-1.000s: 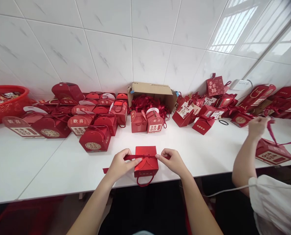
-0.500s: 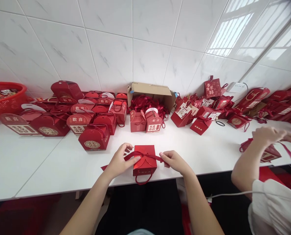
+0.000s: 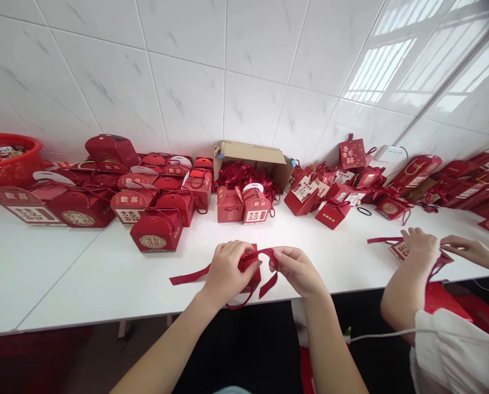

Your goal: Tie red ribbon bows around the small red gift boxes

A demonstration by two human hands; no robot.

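A small red gift box [image 3: 253, 283] stands near the table's front edge, mostly hidden behind my left hand [image 3: 231, 272]. That hand bends over the box top, fingers and thumb closed about the dark red ribbon [image 3: 190, 277] where it crosses the lid. One ribbon tail lies out to the left on the table. My right hand [image 3: 297, 267] pinches the other end between thumb and fingers at the box's right side; the ribbon arches up between the hands, and its tip hangs below the right fingers. A looped cord handle [image 3: 244, 305] shows at the box's front.
Several red boxes [image 3: 156, 232] crowd the left of the white table [image 3: 84, 290], beside a red basket [image 3: 18, 172]. A cardboard carton [image 3: 254, 150] of ribbons stands at the back. More boxes [image 3: 332, 213] lie right, where another person's hands [image 3: 423, 246] handle a box.
My left hand has moved right, over the box top. My right hand has lifted its ribbon end into an arch toward the left hand. The other person's hands and box have shifted left.
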